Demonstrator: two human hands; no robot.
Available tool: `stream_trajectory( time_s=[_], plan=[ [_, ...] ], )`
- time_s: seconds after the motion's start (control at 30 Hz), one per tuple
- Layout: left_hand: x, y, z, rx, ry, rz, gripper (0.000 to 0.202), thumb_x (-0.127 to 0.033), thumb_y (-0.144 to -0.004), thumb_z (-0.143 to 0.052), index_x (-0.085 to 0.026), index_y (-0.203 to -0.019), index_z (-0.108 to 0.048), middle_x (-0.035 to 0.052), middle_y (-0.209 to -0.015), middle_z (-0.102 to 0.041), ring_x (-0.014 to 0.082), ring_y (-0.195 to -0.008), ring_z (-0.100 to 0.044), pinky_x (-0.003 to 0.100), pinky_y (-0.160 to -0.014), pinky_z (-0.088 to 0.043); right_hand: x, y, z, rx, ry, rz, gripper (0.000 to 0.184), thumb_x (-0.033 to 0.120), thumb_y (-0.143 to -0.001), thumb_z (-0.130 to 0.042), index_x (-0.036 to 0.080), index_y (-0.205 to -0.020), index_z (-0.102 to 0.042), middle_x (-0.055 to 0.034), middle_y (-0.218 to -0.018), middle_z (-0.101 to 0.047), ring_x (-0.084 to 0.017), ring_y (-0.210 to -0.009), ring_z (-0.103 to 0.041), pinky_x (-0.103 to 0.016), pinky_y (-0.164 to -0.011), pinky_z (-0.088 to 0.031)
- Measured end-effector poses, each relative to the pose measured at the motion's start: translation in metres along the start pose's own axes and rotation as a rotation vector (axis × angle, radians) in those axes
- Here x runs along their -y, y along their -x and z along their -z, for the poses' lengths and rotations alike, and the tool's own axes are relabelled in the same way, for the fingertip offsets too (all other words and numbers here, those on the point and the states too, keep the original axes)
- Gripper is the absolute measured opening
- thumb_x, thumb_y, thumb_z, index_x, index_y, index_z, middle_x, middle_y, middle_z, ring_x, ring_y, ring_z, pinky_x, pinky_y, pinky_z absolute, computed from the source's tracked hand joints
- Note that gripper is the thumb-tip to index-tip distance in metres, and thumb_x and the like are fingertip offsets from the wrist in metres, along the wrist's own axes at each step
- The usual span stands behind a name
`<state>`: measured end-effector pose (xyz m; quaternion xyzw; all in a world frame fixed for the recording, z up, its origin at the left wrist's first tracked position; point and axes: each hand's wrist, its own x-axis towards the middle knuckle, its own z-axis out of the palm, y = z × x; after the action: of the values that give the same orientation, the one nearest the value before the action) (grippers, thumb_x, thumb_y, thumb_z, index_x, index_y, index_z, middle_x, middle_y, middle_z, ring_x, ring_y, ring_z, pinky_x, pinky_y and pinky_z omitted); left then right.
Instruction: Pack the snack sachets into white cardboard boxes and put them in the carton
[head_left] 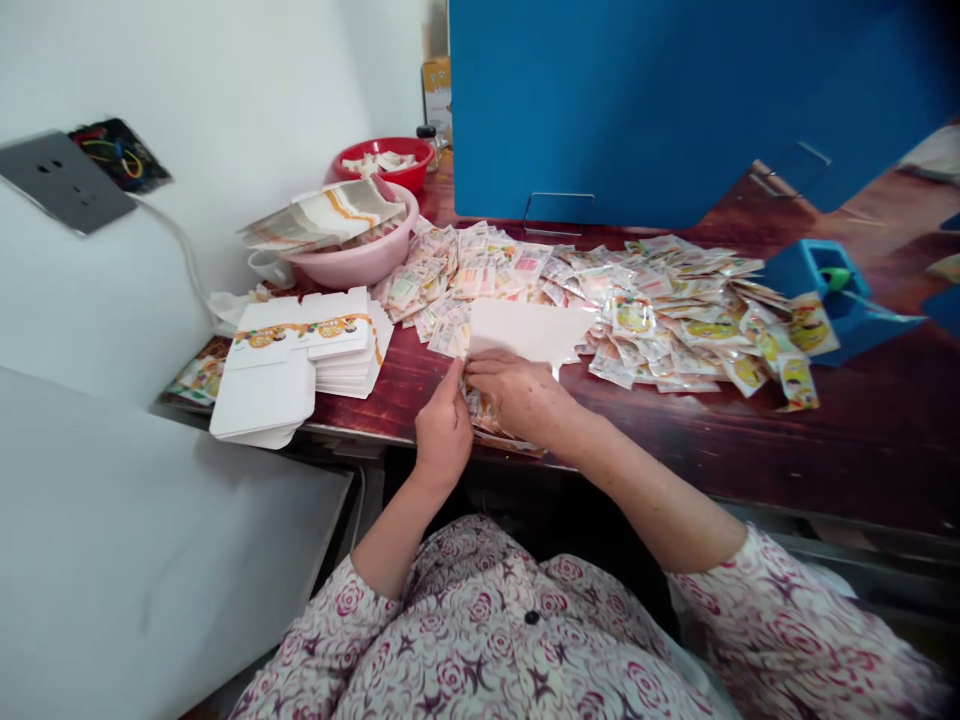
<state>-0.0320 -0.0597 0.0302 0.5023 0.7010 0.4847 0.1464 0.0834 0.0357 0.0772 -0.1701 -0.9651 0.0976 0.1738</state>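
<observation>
A small cardboard carton (529,330) sits at the table's front edge, its white lid flap raised at the back. Printed sachets (482,408) show inside it, partly hidden under my hand. My left hand (444,428) grips the carton's left side, thumb upward. Reaching across the opening, my right hand (521,398) has its fingers bent together at the left rim, close to my left fingertips. What lies under those fingers is hidden. Behind and to the right of the carton spreads a heap of loose sachets (682,320).
Flat, unfolded cartons (270,385) are stacked at the left. Behind them stand a pink basin (367,262) with packaging on it, a white cup (271,268) and a red basin (420,178). A blue tape dispenser (855,335) is at the right, and a blue panel (637,110) closes the back.
</observation>
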Motion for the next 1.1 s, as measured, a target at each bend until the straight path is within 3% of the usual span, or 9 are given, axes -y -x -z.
stream_trajectory(
  time_s=[0.2, 0.3, 0.4, 0.57, 0.7, 0.83, 0.93, 1.0, 1.1],
  plan=[
    [0.008, 0.002, -0.003, -0.041, 0.037, -0.135, 0.048, -0.013, -0.094, -0.042, -0.02, -0.137, -0.061, 0.0054, -0.138, -0.066, 0.0189, -0.128, -0.063, 0.037, -0.115, -0.047, 0.001, 0.008, -0.006, -0.119, -0.089, -0.074, 0.029, 0.004, -0.086, -0.046, 0.017, -0.094, -0.07, -0.0115, -0.099, -0.075, -0.023, -0.1, -0.068, -0.038, -0.094, -0.055],
    [0.009, 0.004, -0.004, -0.058, 0.048, -0.14, 0.047, -0.014, -0.094, -0.044, -0.026, -0.135, -0.063, 0.0019, -0.136, -0.068, 0.019, -0.126, -0.065, 0.04, -0.114, -0.049, -0.001, 0.011, -0.012, -0.21, -0.1, -0.164, 0.031, 0.009, -0.09, -0.043, 0.018, -0.109, -0.067, -0.0105, -0.1, -0.075, -0.022, -0.093, -0.07, -0.037, -0.087, -0.057],
    [0.008, 0.005, -0.002, -0.093, 0.032, -0.173, 0.043, -0.015, -0.095, -0.045, -0.027, -0.132, -0.065, 0.0021, -0.132, -0.07, 0.0188, -0.122, -0.067, 0.039, -0.113, -0.051, -0.003, 0.012, -0.014, -0.232, -0.118, -0.15, 0.034, 0.011, -0.09, -0.045, 0.018, -0.117, -0.065, -0.0117, -0.106, -0.075, -0.023, -0.098, -0.07, -0.04, -0.09, -0.057],
    [0.006, 0.011, 0.006, -0.101, -0.033, -0.273, 0.036, -0.023, -0.099, -0.047, -0.019, -0.127, -0.069, 0.0102, -0.132, -0.07, 0.0212, -0.123, -0.066, 0.039, -0.115, -0.049, -0.002, 0.012, -0.013, -0.256, -0.146, -0.078, 0.038, 0.007, -0.088, -0.045, 0.015, -0.115, -0.07, -0.0146, -0.116, -0.073, -0.025, -0.111, -0.067, -0.043, -0.1, -0.056],
    [0.009, 0.019, 0.007, -0.031, -0.104, -0.322, 0.039, -0.028, -0.1, -0.049, -0.016, -0.132, -0.066, 0.0142, -0.14, -0.064, 0.0264, -0.133, -0.059, 0.044, -0.119, -0.044, 0.0, 0.012, -0.015, -0.24, -0.113, -0.131, 0.036, 0.006, -0.086, -0.048, 0.015, -0.111, -0.072, -0.0155, -0.114, -0.072, -0.028, -0.111, -0.066, -0.047, -0.099, -0.056],
    [0.013, 0.024, 0.007, 0.009, -0.15, -0.369, 0.039, -0.03, -0.101, -0.046, -0.017, -0.132, -0.066, 0.0128, -0.145, -0.06, 0.0279, -0.139, -0.052, 0.048, -0.121, -0.04, 0.002, 0.011, -0.018, -0.258, -0.078, -0.192, 0.028, 0.008, -0.085, -0.052, 0.016, -0.099, -0.075, -0.016, -0.114, -0.072, -0.03, -0.112, -0.066, -0.05, -0.099, -0.056],
    [0.011, 0.02, 0.012, 0.016, -0.136, -0.361, 0.036, -0.031, -0.102, -0.044, -0.02, -0.126, -0.069, 0.0106, -0.142, -0.063, 0.0268, -0.136, -0.054, 0.047, -0.118, -0.042, 0.005, 0.017, -0.011, -0.375, -0.186, -0.143, 0.028, 0.012, -0.089, -0.051, 0.02, -0.101, -0.074, -0.0124, -0.125, -0.069, -0.027, -0.118, -0.065, -0.047, -0.102, -0.055],
    [0.006, 0.011, 0.015, -0.005, -0.128, -0.345, 0.033, -0.03, -0.101, -0.046, -0.019, -0.113, -0.074, 0.0109, -0.131, -0.07, 0.0253, -0.125, -0.062, 0.044, -0.113, -0.047, 0.009, 0.029, -0.002, -0.519, -0.272, -0.126, 0.029, 0.015, -0.093, -0.05, 0.025, -0.108, -0.074, -0.0084, -0.123, -0.071, -0.023, -0.115, -0.066, -0.043, -0.103, -0.054],
    [-0.001, -0.008, 0.017, -0.004, -0.136, -0.321, 0.027, -0.03, -0.098, -0.052, -0.019, -0.089, -0.075, 0.0105, -0.102, -0.075, 0.0229, -0.101, -0.07, 0.039, -0.101, -0.054, 0.009, 0.054, 0.004, -0.853, -0.325, -0.31, 0.026, 0.023, -0.097, -0.051, 0.029, -0.112, -0.072, -0.0048, -0.111, -0.073, -0.021, -0.107, -0.068, -0.043, -0.102, -0.053]
  ],
)
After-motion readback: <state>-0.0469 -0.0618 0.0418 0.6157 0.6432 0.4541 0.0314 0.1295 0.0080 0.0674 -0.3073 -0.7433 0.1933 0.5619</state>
